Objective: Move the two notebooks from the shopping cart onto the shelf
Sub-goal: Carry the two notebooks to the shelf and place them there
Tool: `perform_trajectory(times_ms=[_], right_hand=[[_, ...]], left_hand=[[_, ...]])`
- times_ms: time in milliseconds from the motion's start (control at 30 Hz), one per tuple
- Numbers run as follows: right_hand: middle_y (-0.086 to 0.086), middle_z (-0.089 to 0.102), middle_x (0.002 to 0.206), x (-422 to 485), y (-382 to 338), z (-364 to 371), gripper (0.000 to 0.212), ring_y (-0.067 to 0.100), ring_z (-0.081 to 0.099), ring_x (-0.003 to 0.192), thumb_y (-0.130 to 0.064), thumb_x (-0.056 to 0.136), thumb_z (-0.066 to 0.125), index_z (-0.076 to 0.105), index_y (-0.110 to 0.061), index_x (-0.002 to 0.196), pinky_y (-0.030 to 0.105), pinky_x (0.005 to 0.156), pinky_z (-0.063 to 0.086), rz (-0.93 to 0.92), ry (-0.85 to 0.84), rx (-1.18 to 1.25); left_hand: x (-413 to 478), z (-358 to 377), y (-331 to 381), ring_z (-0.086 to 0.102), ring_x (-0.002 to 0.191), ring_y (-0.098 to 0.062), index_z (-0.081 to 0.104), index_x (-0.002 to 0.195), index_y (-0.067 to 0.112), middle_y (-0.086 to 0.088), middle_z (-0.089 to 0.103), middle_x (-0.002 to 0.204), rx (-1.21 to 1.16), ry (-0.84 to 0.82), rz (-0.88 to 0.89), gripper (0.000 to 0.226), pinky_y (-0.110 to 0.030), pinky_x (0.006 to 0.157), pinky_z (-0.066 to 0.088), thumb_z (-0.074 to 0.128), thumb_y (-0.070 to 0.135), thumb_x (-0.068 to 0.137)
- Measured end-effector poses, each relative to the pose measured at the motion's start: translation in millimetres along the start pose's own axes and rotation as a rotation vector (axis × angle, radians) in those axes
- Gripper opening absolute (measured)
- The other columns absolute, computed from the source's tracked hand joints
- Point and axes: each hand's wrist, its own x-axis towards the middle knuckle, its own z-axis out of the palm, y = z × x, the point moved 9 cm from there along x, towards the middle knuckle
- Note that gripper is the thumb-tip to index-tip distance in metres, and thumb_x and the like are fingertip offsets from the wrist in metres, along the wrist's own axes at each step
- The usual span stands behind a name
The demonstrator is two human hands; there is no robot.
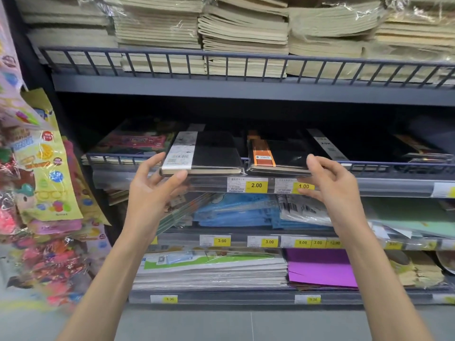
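Observation:
Two black notebooks lie side by side on the front rail of the middle shelf (384,166). The left notebook (216,153) has a white paper band. My left hand (152,193) pinches its front-left corner, thumb under the front edge and fingers at the left side. The right notebook (285,153) has an orange band. My right hand (332,190) is at its front-right corner: the thumb tip touches the edge, and the loosely curled fingers hang below in front of the price tag, apart from the notebook. The shopping cart is out of view.
Stacks of beige exercise books (243,33) fill the upper shelf behind a wire rail. More black notebooks (418,148) lie right of the two. Colourful booklets (133,141) lie to the left. Packaged toys (44,180) hang at far left. Lower shelves hold blue folders (234,212) and purple paper (320,267).

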Motion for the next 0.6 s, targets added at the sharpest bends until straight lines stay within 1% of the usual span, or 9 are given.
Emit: perform_trajectory(times_ms=[33,100,200,267,333,433,467,533,600], right_hand=[[-0.006,0.066,0.124,-4.3,0.0,-0.5,0.066,0.004,0.075,0.084,-0.053,0.083,0.072,0.055,-0.023,0.139,0.039,0.093,0.058,-0.018,-0.022,-0.039],[-0.003,0.059,0.135,-8.0,1.6,-3.1,0.074,0.002,0.074,0.085,-0.049,0.079,0.077,0.051,-0.025,0.144,0.036,0.090,0.059,-0.057,-0.040,-0.108],[-0.006,0.058,0.135,-5.9,1.0,-5.5,0.077,0.006,0.072,0.097,-0.045,0.075,0.080,0.051,-0.026,0.144,0.026,0.080,0.060,-0.132,-0.034,-0.156],[-0.009,0.060,0.133,-3.3,1.1,-7.0,0.075,0.011,0.071,0.103,-0.049,0.076,0.080,0.053,-0.027,0.142,0.029,0.085,0.059,-0.169,-0.010,-0.200],[-0.012,0.062,0.130,-1.8,0.5,-8.9,0.071,0.010,0.069,0.106,-0.053,0.078,0.078,0.055,-0.028,0.140,0.030,0.091,0.055,-0.196,0.017,-0.232],[-0.015,0.058,0.129,0.2,-3.4,-8.7,0.066,-0.001,0.057,0.112,-0.049,0.082,0.077,0.055,-0.026,0.140,0.009,0.082,0.041,-0.251,0.047,-0.280],[-0.015,0.058,0.129,1.6,-4.1,-8.3,0.066,-0.001,0.054,0.114,-0.047,0.082,0.077,0.056,-0.025,0.140,0.007,0.080,0.037,-0.260,0.053,-0.287],[-0.014,0.059,0.132,4.5,-5.2,-6.4,0.066,0.000,0.053,0.117,-0.046,0.082,0.077,0.056,-0.024,0.140,0.009,0.082,0.037,-0.268,0.055,-0.285],[-0.011,0.059,0.135,8.7,-5.5,-3.1,0.066,0.001,0.054,0.117,-0.045,0.083,0.077,0.057,-0.022,0.140,0.017,0.088,0.039,-0.270,0.053,-0.286]], left_hand=[[-1.7,-0.3,1.8,0.074,0.101,-0.020,0.050,0.139,0.026,0.000,0.075,0.116,0.033,0.022,0.010,0.065,-0.034,0.080,0.060,0.078,0.025,0.080],[-5.7,-0.6,4.8,0.074,0.099,-0.015,0.051,0.136,0.029,0.004,0.074,0.115,0.089,0.067,0.027,0.060,-0.033,0.073,0.058,0.077,0.028,0.083],[-10.5,0.2,8.3,0.074,0.097,-0.012,0.051,0.135,0.030,0.004,0.073,0.117,0.158,0.108,0.063,0.059,-0.031,0.072,0.059,0.079,0.029,0.083],[-10.9,-0.3,10.3,0.075,0.092,-0.007,0.052,0.135,0.030,0.006,0.073,0.114,0.203,0.140,0.081,0.059,-0.033,0.073,0.059,0.080,0.030,0.082],[-9.5,0.0,12.2,0.074,0.088,-0.002,0.052,0.135,0.031,0.011,0.071,0.110,0.250,0.159,0.094,0.059,-0.034,0.072,0.059,0.080,0.030,0.083],[-6.6,0.9,14.4,0.072,0.087,0.003,0.052,0.134,0.030,0.015,0.070,0.109,0.299,0.165,0.121,0.057,-0.030,0.070,0.060,0.079,0.032,0.083],[-5.2,1.5,14.2,0.073,0.088,0.001,0.052,0.134,0.029,0.014,0.071,0.109,0.304,0.168,0.125,0.057,-0.031,0.072,0.060,0.079,0.032,0.083],[0.4,0.9,10.7,0.073,0.093,-0.002,0.053,0.134,0.029,0.013,0.071,0.111,0.309,0.167,0.124,0.058,-0.032,0.079,0.059,0.080,0.034,0.082],[7.1,1.4,8.4,0.068,0.108,-0.004,0.053,0.135,0.031,0.011,0.067,0.123,0.333,0.162,0.132,0.061,-0.029,0.088,0.056,0.080,0.040,0.081]])
